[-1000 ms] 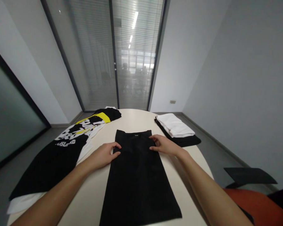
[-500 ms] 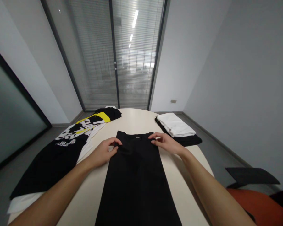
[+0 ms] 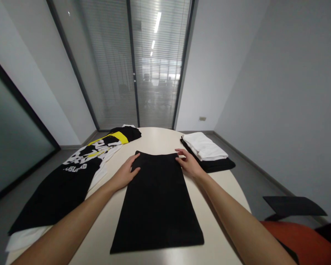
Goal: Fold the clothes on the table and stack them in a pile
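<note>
A black garment (image 3: pixel 158 200) lies flat on the pale table in front of me, its straight far edge slightly dipped and its near edge wider. At its far left corner rests my left hand (image 3: pixel 126 172), fingers stretched along the edge and thumb apart on the cloth. My right hand (image 3: pixel 189 163) is at the far right corner, with fingers and thumb spread and fingertips touching or just above the fabric. Neither hand is closed round the cloth. Whether it is a skirt or folded trousers I cannot tell.
Left on the table (image 3: pixel 154 137) are black shirts (image 3: pixel 57 191) with white and yellow prints, over white cloth. At the far right, folded white cloth (image 3: pixel 205 145) sits on folded black cloth (image 3: pixel 220 165). An orange chair (image 3: pixel 300 241) stands beyond the right edge.
The black garment's near edge now shows on the table, where before the cloth ran out of view. The small label at its far edge is gone from sight. Both hands stay near the far corners.
</note>
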### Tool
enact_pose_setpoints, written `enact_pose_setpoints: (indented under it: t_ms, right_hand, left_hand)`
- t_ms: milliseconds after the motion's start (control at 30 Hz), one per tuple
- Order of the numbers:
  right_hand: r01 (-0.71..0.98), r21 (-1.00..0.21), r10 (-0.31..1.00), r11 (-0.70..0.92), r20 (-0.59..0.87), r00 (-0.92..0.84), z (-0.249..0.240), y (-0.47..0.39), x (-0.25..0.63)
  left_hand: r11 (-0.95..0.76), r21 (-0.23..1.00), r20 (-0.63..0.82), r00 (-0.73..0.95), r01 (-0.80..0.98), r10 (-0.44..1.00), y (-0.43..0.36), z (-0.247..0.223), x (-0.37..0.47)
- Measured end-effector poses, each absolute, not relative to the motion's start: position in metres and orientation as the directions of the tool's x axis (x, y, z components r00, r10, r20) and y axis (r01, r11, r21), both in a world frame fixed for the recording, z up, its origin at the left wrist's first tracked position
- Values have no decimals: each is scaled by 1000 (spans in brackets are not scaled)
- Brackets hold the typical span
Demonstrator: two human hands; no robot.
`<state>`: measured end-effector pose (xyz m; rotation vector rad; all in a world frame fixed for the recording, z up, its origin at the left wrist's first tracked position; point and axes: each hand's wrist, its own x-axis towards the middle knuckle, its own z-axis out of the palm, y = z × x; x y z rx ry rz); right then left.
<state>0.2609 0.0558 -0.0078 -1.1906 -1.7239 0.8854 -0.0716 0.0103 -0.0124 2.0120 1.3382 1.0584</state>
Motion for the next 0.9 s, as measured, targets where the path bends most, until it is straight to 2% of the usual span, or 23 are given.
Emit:
enact_pose_setpoints:
  t_ms: [167, 300, 500, 567, 633, 733, 833, 900]
  right_hand:
    - [389, -864, 948, 318, 295, -121, -4, 56, 260]
    - [502, -804, 948, 318, 280, -153, -3, 54, 258]
    - [756, -433, 856, 491, 403, -325, 12, 34, 256]
    - [774, -368, 850, 515, 331, -409, 16, 24, 255]
    - [796, -335, 863, 505, 194, -467, 16, 16, 251]
    - [842, -303, 888, 447, 31, -460, 13, 10, 245]
    - [844, -310, 891, 437, 23, -453, 8, 12, 241]
    - [852, -338, 913, 400, 67, -402, 5, 15, 240]
  left_hand:
    - [-458, 653, 392, 249, 603, 886, 13, -18, -73]
    - [-435, 631, 397, 215, 642, 892, 19, -27, -73]
    - [-366, 534, 439, 120, 763, 891, 18, -30, -79]
    - [-357, 485, 414, 150, 799, 898, 15, -26, -80]
    - [-344, 419, 387, 177, 840, 905, 12, -22, -79]
    - [-302, 315, 359, 181, 900, 915, 10, -16, -76]
    - [-269, 286, 343, 164, 920, 925, 8, -12, -75]
    - [-264, 340, 345, 142, 903, 928, 8, -9, -77]
